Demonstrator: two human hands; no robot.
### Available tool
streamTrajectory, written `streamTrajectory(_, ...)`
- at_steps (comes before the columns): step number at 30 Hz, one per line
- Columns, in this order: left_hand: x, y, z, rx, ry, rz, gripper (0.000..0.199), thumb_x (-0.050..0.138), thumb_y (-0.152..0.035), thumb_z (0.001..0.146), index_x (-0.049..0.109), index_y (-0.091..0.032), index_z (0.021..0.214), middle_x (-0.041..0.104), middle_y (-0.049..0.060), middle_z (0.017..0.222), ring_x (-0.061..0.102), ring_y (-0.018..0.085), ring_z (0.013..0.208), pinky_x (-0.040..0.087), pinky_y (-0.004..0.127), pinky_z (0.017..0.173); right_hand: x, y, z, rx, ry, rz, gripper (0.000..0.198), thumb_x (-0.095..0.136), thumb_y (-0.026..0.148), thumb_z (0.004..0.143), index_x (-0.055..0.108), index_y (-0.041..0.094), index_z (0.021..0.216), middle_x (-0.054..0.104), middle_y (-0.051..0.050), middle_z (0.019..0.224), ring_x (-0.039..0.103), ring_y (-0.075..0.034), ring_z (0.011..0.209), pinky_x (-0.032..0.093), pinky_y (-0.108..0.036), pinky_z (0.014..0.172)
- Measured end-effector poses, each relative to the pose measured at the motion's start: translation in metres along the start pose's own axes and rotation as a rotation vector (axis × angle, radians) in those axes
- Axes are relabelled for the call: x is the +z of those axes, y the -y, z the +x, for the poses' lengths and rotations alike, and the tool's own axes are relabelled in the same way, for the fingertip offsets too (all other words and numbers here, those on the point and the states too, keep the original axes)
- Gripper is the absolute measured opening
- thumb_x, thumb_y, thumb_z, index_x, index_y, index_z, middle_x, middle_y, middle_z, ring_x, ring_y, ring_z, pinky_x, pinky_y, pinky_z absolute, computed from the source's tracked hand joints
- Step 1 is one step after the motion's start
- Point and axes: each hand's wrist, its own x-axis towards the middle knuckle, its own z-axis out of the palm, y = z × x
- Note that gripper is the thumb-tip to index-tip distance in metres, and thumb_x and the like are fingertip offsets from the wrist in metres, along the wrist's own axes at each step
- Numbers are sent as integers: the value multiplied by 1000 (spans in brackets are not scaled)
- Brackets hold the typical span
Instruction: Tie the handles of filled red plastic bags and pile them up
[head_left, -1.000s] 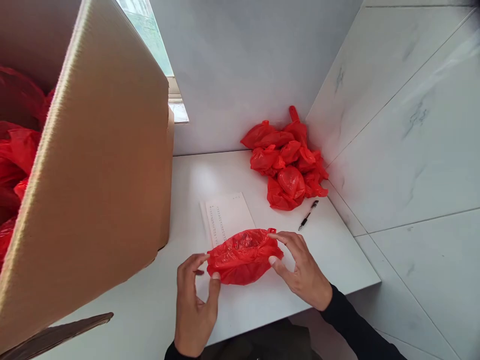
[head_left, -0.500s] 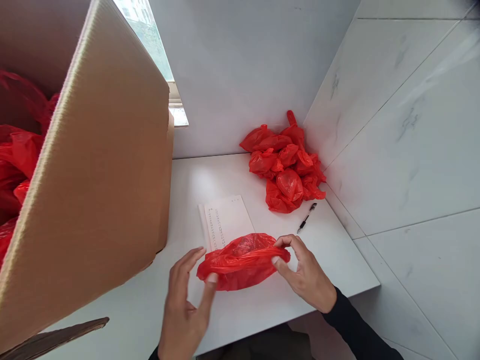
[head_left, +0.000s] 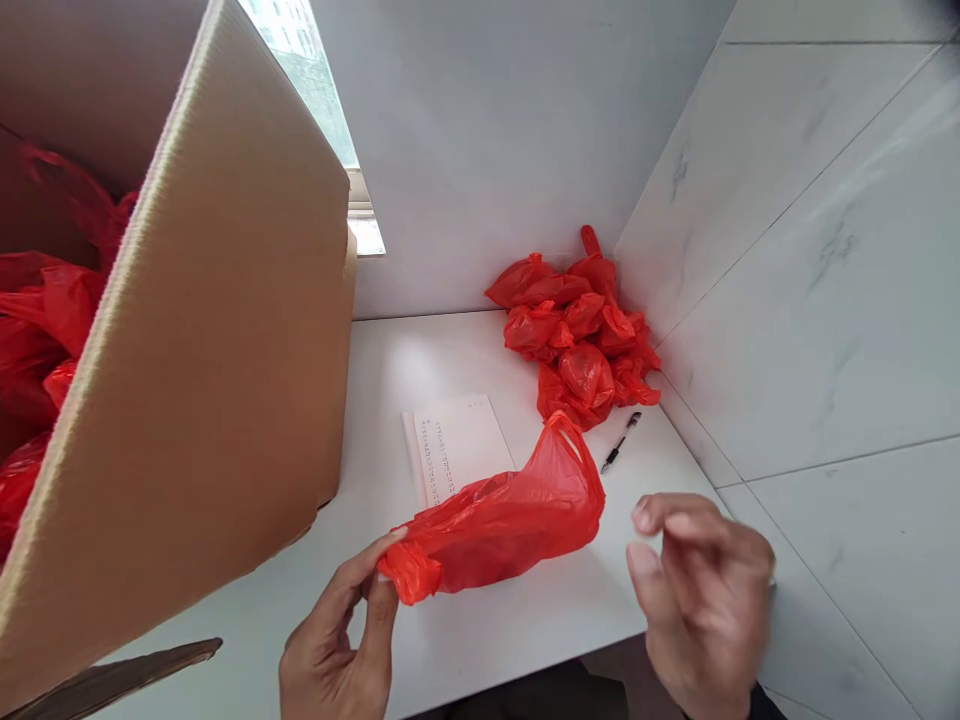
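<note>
Head view: our right hand [head_left: 701, 590], half spread, had released the red bag [head_left: 510, 530], leaving only our left hand [head_left: 337, 638] pinching its left end.

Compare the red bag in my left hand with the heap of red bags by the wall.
The held bag is stretched out long, while the heap is bunched and crumpled. The left hand pinches one end of the held bag, whereas no hand touches the heap. Both look like thin, glossy red plastic.
</note>
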Motion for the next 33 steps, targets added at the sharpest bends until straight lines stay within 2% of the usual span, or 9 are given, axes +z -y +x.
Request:
streamTrajectory(2,3,-5,-5,-2,70,-35,25,63,-47,85,66,-26,99,67,4,100,59,21,82,52,33,81,11,16,2,-113,245,-4,27,52,13,95,54,30,116,60,-4,94,57,-22,91,49,-41,86)
streamTrajectory(5,6,-10,-4,68,118,11,28,70,-48,80,59,-26,92,63,1,87,59,17,73,52,26,68,25,18,8,-143,709,-286,25,46,16,99,56,24,120,65,-7,104,57,-26,97,48,-46,88)
streamTrajectory(9,7,-14,-1,-25,138,41,32,69,-53,81,53,-25,85,57,-3,72,56,15,61,49,23,57,28,6,9,-49,946,-475,22,37,22,103,59,21,101,62,-4,82,55,-22,74,46,-38,67)
streamTrajectory(13,2,-16,0,-135,95,-21,35,67,-55,82,57,-28,102,67,-1,90,65,18,76,53,27,71,21,8,7,0,974,-511,24,38,26,103,54,21,86,58,-1,79,54,-19,70,41,-35,59)
streamTrajectory(17,-3,-20,-4,-202,137,-52,49,70,-59,76,59,-30,114,71,1,96,67,21,79,53,29,71,19,4,4,-25,1108,-646,23,42,31,102,55,22,86,60,-1,76,57,-21,66,40,-37,55)
streamTrajectory(22,-1,-37,-13,-231,227,50,44,66,-60,78,63,-29,109,59,-4,60,55,19,55,46,29,57,19,-12,9,-152,1190,-707,15,53,24,96,59,23,82,63,-1,72,60,-23,64,40,-37,50)
streamTrajectory(26,3,-46,-17,-241,268,22,46,70,-60,73,56,-31,105,52,-7,51,47,17,49,40,26,52,15,-8,24,-130,993,-571,16,48,21,99,60,24,89,65,-1,78,62,-22,70,46,-36,57)
streamTrajectory(29,2,-45,-15,-236,279,32,39,73,-58,71,55,-26,82,50,-5,54,41,14,49,36,24,50,15,10,30,-92,830,-431,15,46,21,101,61,24,101,65,-4,90,61,-22,82,50,-37,71)
streamTrajectory(33,2,-44,-12,-186,259,83,39,67,-57,78,53,-22,68,50,-3,59,41,13,53,35,23,52,21,32,24,-158,917,-234,15,50,18,100,63,21,106,62,-5,98,56,-21,88,51,-36,77)
